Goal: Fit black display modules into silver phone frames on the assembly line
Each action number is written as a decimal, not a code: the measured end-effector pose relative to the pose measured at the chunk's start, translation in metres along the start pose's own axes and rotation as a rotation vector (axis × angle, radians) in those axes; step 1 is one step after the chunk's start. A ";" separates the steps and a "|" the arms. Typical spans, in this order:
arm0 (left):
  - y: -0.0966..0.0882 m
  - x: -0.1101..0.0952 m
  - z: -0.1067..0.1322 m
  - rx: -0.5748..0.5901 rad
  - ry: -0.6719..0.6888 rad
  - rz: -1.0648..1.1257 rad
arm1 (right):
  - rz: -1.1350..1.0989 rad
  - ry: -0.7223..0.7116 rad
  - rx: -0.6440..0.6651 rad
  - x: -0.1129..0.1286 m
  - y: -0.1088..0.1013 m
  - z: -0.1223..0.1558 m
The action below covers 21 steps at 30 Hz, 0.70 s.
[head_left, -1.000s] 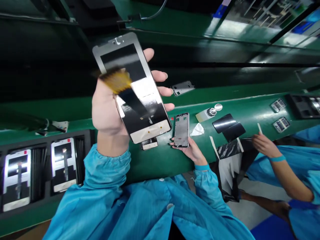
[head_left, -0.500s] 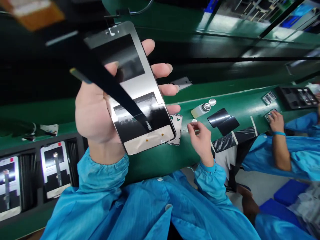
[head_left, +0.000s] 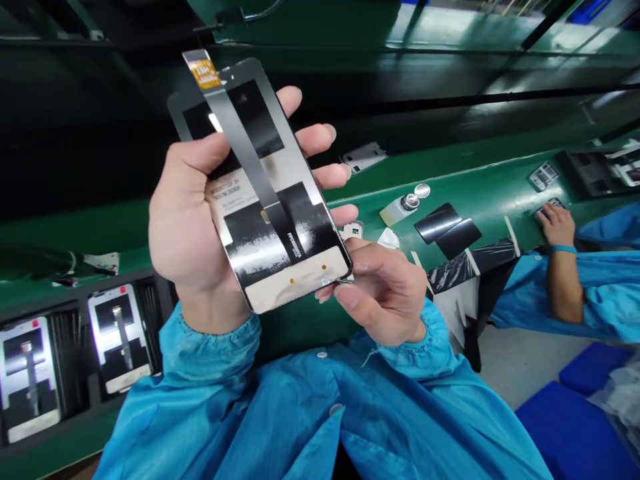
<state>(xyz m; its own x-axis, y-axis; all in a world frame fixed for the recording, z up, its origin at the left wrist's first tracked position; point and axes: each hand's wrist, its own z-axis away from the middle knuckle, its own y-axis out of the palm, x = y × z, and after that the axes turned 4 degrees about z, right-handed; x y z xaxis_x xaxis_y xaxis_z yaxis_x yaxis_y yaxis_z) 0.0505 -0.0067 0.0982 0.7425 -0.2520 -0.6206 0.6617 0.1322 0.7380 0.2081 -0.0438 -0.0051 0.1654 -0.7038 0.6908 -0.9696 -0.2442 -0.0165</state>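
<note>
A long green table [head_left: 500,193] crosses a dim factory line: at near left two slotted screens [head_left: 120,337] stand in a black tray [head_left: 70,373], at centre the left hand [head_left: 190,220] grips one raised display panel [head_left: 280,220], the right hand [head_left: 385,293] closes on one metal frame [head_left: 353,231] just behind it, and two dark sheets [head_left: 437,222] lie at right.

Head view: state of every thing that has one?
display panel: held up, tilted, back toward camera
flex ribbon: flat along the panel's back
left hand: shut around display panel
right hand: fingers curled at panel's lower corner, grip hidden
tray panels: seated in slots
co-worker's hand: resting on bench
</note>
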 end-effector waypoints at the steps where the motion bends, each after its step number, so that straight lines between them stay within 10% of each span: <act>1: 0.001 -0.001 0.000 -0.011 -0.010 -0.008 | 0.002 -0.004 -0.002 0.001 0.000 0.000; 21: 0.001 -0.003 0.002 0.050 0.100 -0.071 | -0.036 0.016 -0.007 0.009 0.001 -0.007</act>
<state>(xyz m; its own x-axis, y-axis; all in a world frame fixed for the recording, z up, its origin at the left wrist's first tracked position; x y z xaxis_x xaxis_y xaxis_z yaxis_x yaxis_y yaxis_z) 0.0490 -0.0075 0.1015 0.7023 -0.1620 -0.6932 0.7088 0.0684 0.7021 0.2070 -0.0458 0.0057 0.1970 -0.6837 0.7027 -0.9643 -0.2644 0.0132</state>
